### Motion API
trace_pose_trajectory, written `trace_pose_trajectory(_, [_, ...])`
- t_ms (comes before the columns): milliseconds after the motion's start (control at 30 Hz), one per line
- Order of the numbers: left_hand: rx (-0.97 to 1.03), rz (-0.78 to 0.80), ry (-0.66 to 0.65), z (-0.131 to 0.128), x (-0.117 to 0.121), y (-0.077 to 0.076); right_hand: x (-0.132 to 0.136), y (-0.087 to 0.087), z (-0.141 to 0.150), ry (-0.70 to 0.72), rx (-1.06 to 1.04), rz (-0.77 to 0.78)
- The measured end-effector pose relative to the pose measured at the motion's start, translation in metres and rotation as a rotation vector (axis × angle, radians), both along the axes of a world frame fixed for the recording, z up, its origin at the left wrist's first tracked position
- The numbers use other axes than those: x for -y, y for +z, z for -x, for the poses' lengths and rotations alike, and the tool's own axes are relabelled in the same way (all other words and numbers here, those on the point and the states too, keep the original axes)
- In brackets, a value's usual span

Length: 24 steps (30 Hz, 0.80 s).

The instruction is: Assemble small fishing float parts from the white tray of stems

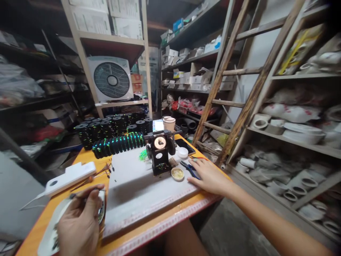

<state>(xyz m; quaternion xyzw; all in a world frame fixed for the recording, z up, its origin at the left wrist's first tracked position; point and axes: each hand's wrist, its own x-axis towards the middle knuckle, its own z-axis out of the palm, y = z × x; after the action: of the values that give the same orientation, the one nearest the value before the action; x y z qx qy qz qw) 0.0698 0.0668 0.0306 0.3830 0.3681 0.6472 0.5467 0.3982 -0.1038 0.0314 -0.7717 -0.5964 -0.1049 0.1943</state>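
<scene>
My left hand [80, 218] is over a white tray [50, 227] of small dark pieces, thumb and fingers pinched. Whatever lies between the fingertips is too small to make out. On the right, my right hand [209, 175] lies flat with fingers stretched out, beside blue-handled pliers [192, 170]; a red-handled tool [198, 158] shows by its fingertips. Between the hands stands a small black machine [160, 156] with a round disc on its front. From its left side sticks out a row of ridged black discs [118, 144] with shiny blue-green strands.
A round dish [177, 174] of tiny golden pieces and a white lid [182, 153] sit by the machine. Many black spools [114, 124] stand behind. A white power strip [70, 176] lies left. A box fan [112, 80], wooden ladder [221, 78] and loaded shelves surround the table.
</scene>
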Motion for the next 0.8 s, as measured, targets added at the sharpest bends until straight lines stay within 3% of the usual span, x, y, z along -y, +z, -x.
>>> trace_pose_trajectory(100, [0.002,-0.023,-0.04,-0.004,0.005,-0.002,-0.001,-0.03,-0.001,-0.076,0.088,-0.043])
trace_pose_trajectory(200, [-0.046,-0.07,-0.065,-0.004,0.008,-0.003,-0.002,-0.037,0.005,-0.1,0.143,-0.174])
trace_pose_trajectory(333, [-0.137,-0.139,-0.082,-0.003,0.012,0.0,0.0,-0.014,0.036,0.014,0.166,-0.343])
trace_pose_trajectory(433, [-0.201,-0.209,-0.091,-0.002,0.019,0.005,-0.005,0.012,0.083,0.321,0.069,-0.405])
trace_pose_trajectory(533, [-0.265,-0.288,-0.078,-0.001,0.027,0.011,-0.023,0.031,0.127,0.49,-0.024,-0.333])
trace_pose_trajectory(633, [-0.334,-0.382,-0.053,0.001,0.031,0.015,-0.045,0.04,0.15,0.56,-0.115,-0.311])
trace_pose_trajectory(800, [-0.447,-0.594,-0.006,0.003,0.03,0.017,-0.061,0.041,0.16,0.633,-0.151,-0.35])
